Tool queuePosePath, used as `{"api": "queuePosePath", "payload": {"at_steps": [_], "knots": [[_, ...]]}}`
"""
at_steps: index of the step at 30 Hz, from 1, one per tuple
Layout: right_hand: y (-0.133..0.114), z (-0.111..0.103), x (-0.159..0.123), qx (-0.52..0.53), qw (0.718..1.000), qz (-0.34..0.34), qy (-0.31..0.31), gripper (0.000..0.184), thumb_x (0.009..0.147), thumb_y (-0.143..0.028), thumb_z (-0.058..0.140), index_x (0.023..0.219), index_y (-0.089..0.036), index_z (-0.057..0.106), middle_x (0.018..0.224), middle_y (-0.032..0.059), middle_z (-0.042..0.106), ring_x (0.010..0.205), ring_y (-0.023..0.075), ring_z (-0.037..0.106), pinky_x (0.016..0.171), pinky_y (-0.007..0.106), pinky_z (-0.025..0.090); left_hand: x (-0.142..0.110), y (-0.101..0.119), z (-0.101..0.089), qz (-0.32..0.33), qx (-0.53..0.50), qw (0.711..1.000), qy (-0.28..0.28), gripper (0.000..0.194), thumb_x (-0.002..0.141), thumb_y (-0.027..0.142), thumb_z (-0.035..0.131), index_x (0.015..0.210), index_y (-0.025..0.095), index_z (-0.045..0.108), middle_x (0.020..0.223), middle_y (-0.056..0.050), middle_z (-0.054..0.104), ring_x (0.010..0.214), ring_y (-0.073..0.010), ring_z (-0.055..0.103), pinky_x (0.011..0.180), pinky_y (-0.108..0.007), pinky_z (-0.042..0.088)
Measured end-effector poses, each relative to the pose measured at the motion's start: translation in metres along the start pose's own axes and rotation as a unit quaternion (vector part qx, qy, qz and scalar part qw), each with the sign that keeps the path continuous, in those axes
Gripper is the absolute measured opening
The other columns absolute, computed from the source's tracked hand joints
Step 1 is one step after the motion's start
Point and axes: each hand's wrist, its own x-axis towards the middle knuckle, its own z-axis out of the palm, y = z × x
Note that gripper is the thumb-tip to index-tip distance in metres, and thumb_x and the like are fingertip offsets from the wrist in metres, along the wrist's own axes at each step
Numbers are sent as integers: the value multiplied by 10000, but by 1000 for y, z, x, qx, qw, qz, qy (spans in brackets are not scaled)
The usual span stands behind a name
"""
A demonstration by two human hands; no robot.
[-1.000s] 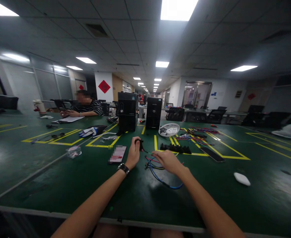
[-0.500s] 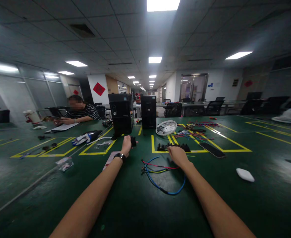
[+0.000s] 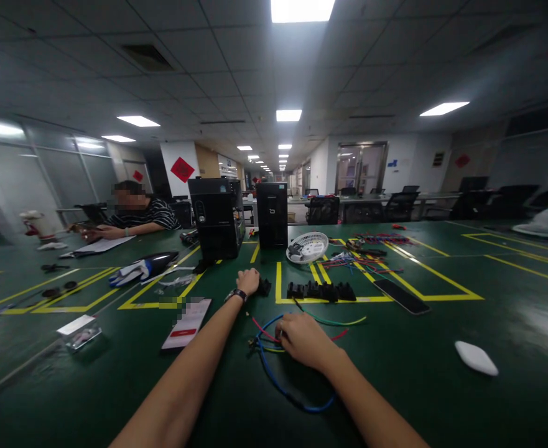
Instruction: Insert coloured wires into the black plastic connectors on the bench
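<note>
My left hand is closed at a small black plastic part, its fingers curled against the part's left side. Closer to me, my right hand bends its fingers over a loose bundle of cables, pinching around the red wire; the fingertips are partly hidden. A blue cable loops out below that hand, and a green wire lies just beyond it. Several more black plastic parts stand in a row along the yellow tape, to the right of my left hand.
Two black computer towers stand behind. A white basket, wire piles, a dark phone and a white case are rightward. Leftward lie a lit phone and a clear box. Another person sits far left.
My right hand has moved from the row of black parts back toward me and left onto the cables. My left hand has lowered slightly with the black part. The view has shifted.
</note>
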Motion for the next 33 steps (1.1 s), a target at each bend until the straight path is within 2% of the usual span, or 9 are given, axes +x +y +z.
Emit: {"api": "queuePosePath", "payload": {"at_steps": [2, 5, 7, 9, 11, 17, 21, 26, 33], "knots": [[-1, -1, -1, -6, 1000, -4, 2, 185, 874, -279, 509, 908, -213, 679, 887, 54, 667, 811, 198, 609, 722, 292, 396, 1, 4, 4, 36, 12, 999, 1, 26, 752, 172, 585, 761, 196, 586, 1110, -146, 608, 1290, -320, 358, 1039, -468, 275], [-1, -3, -1, -14, 1000, -21, -4, 193, 862, -334, 544, 906, -196, 671, 914, 66, 667, 838, 210, 608, 724, 293, 397, 4, 18, 22, 97, 16, 994, -52, 190, 681, 203, 678, 862, 221, 623, 1151, -110, 608, 1233, -279, 430, 1063, -411, 280], [1, -4, -1, -14, 999, -25, -15, 184, 877, -310, 529, 903, -191, 667, 915, 67, 670, 839, 200, 609, 720, 280, 394, 4, 28, 38, 144, 64, 971, -180, 305, 600, 216, 746, 885, 222, 637, 1092, -85, 640, 1128, -261, 519, 1019, -369, 343], [6, -4, -1, -9, 1000, -9, -14, 200, 906, -280, 483, 898, -192, 663, 890, 60, 676, 825, 186, 613, 716, 269, 389, 3, 37, 50, 176, 145, 920, -319, 373, 555, 232, 773, 905, 197, 646, 1018, -73, 660, 1011, -249, 577, 934, -339, 407], [13, -4, -2, -6, 1000, 22, 12, 229, 926, -272, 446, 889, -193, 658, 859, 55, 681, 821, 184, 618, 715, 264, 386, 0, 42, 56, 183, 199, 886, -377, 378, 560, 254, 769, 906, 164, 648, 940, -66, 664, 902, -233, 598, 845, -318, 440], [30, -5, -2, 31, 979, 116, 167, 245, 923, -246, 420, 861, -197, 651, 798, 38, 690, 750, 168, 634, 675, 243, 386, -19, 40, 23, 187, 178, 929, -264, 421, 614, 268, 739, 984, 139, 586, 983, -84, 613, 887, -205, 573, 797, -307, 452], [33, -4, 0, 82, 942, 161, 283, 252, 905, -286, 431, 894, -183, 660, 697, 33, 671, 631, 163, 618, 596, 239, 384, -46, 42, -15, 89, -50, 972, -213, 401, 705, 239, 682, 1067, 161, 530, 999, -82, 617, 767, -154, 613, 714, -294, 489], [25, -3, 1, 143, 924, 138, 326, 320, 922, -373, 424, 911, -190, 686, 746, 40, 703, 656, 178, 649, 604, 243, 423, -94, 44, -54, -11, -319, 926, -203, 464, 682, 96, 681, 1091, 179, 478, 1031, -105, 654, 928, -196, 646, 841, -335, 491], [-9, -2, 2, 162, 936, 20, 312, 291, 936, -348, 449, 971, -195, 695, 908, 57, 736, 811, 199, 688, 726, 272, 487, -139, 36, -81, -100, -485, 855, -153, 514, 784, 132, 544, 1213, 272, 295, 1015, -71, 629, 911, -252, 675, 756, -511, 537]]}}
